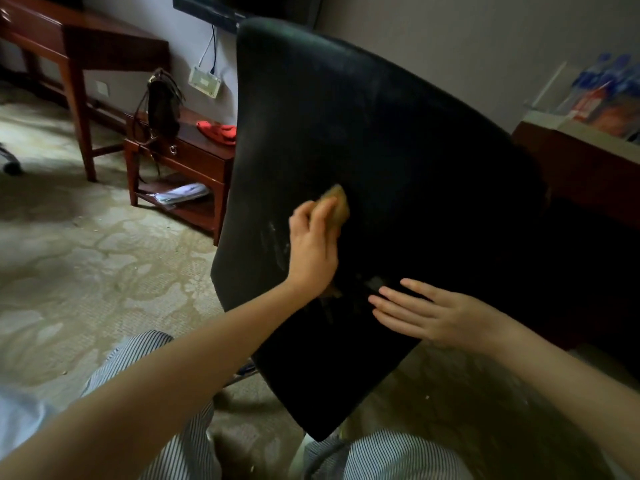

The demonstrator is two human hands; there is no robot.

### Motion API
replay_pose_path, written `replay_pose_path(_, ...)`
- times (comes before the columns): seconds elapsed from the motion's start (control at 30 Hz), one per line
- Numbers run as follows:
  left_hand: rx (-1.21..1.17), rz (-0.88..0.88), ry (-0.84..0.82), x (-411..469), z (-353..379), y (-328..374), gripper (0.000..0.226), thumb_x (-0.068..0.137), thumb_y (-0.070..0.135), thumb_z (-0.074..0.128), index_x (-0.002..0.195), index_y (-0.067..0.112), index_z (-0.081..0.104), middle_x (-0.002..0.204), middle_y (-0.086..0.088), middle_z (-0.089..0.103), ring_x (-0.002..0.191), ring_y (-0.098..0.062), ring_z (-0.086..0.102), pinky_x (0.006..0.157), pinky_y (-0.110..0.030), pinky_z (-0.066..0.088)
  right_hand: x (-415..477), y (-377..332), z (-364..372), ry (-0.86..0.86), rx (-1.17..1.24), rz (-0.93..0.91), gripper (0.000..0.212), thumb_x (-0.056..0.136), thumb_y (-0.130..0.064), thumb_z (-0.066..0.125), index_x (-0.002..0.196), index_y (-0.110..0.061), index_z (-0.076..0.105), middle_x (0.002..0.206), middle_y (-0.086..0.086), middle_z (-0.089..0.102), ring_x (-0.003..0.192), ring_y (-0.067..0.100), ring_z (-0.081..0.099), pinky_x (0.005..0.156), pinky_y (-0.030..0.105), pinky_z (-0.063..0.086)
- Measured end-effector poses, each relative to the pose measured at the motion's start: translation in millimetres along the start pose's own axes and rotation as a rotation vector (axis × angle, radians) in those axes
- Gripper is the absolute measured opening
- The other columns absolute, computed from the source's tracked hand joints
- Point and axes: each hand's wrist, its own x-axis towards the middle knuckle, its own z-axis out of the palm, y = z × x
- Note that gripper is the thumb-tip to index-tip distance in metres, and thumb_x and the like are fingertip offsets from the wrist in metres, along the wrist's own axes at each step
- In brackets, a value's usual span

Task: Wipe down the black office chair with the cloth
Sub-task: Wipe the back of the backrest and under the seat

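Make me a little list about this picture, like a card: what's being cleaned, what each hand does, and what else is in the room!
being cleaned: black office chair, its back facing the camera
left hand: presses a yellowish cloth on the chair back
right hand: flat and open on the chair back, fingers spread
marks: pale smudges beside the left hand
nearby: low wooden table with a red item on top; brown bag leaning there
floor: patterned carpet

Brown handbag (pixel 162 105) and red cloth (pixel 218 131) on a low wooden side table (pixel 194 157), patterned carpet (pixel 86 254) below.
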Motion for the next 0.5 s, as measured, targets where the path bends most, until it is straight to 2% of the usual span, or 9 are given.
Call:
replay_pose_path(0.07,-0.053,-0.235,0.119,15,-2,2,0.046,0.091,0.010,0.041,0.136,0.019,0.036,0.128,-0.018,0.036,0.111,-0.018,0.033,0.097,-0.028,0.028,2,-1,0,0.015,-0.063,-0.023,0.062,0.083,-0.017,0.030,0.144,-0.006,0.020,0.151,0.007,0.024,0.137,0.021,0.033,0.114,0.048,0.009)
replay_pose_path(0.13,-0.110,-0.420,0.180,27,-4,3,0.046,0.095,0.007,0.042,0.139,0.014,0.035,0.131,-0.016,0.035,0.113,-0.020,0.034,0.095,-0.022,0.024,6,0,-2,0.009,-0.078,-0.034,0.061,0.084,-0.016,0.031,0.144,-0.007,0.020,0.151,0.005,0.024,0.138,0.020,0.032,0.114,0.046,0.010)
replay_pose_path(0.2,-0.150,-0.496,0.175,32,-5,4,0.045,0.097,0.009,0.041,0.141,0.014,0.032,0.133,-0.013,0.033,0.117,-0.021,0.034,0.093,-0.016,0.022,10,3,-4,0.016,-0.088,-0.042,0.060,0.086,-0.014,0.032,0.144,-0.007,0.020,0.151,0.006,0.024,0.138,0.020,0.032,0.114,0.045,0.011)
replay_pose_path(0.27,-0.161,-0.476,0.171,28,-3,11,0.044,0.097,0.009,0.041,0.140,0.014,0.033,0.133,-0.011,0.032,0.118,-0.019,0.035,0.093,-0.011,0.023,13,5,-4,0.036,-0.136,-0.065,0.061,0.086,-0.013,0.032,0.145,-0.004,0.018,0.152,0.009,0.021,0.139,0.022,0.031,0.114,0.046,0.011)
replay_pose_path(0.33,-0.169,-0.418,0.156,14,-2,20,0.043,0.096,0.007,0.043,0.138,0.013,0.035,0.129,-0.009,0.033,0.113,-0.011,0.035,0.088,0.000,0.024,17,7,-4,0.064,-0.173,-0.070,0.064,0.086,-0.012,0.033,0.146,0.000,0.013,0.153,0.009,0.021,0.139,0.024,0.030,0.114,0.046,0.012)
replay_pose_path(0.37,-0.169,-0.383,0.153,3,-2,23,0.043,0.095,0.008,0.044,0.137,0.013,0.036,0.128,-0.009,0.034,0.112,-0.009,0.035,0.088,0.000,0.025,20,8,-4,0.073,-0.175,-0.064,0.066,0.086,-0.011,0.032,0.147,-0.001,0.009,0.153,0.009,0.020,0.139,0.024,0.029,0.114,0.047,0.012)
replay_pose_path(0.43,-0.176,-0.321,0.094,-23,-1,27,0.044,0.093,0.016,0.045,0.136,0.018,0.036,0.128,-0.011,0.035,0.112,-0.010,0.035,0.094,-0.014,0.029,24,9,-6,0.089,-0.168,-0.056,0.068,0.086,-0.009,0.031,0.148,-0.003,0.003,0.152,0.012,0.017,0.139,0.024,0.027,0.114,0.048,0.010)
replay_pose_path(0.5,-0.179,-0.294,0.010,-47,18,48,0.045,0.088,0.032,0.042,0.132,0.030,0.032,0.130,-0.011,0.035,0.118,-0.016,0.036,0.099,-0.026,0.032,27,11,-9,0.114,-0.158,-0.064,0.069,0.085,-0.008,0.026,0.148,-0.005,-0.002,0.153,0.015,0.013,0.140,0.025,0.024,0.114,0.048,0.008)
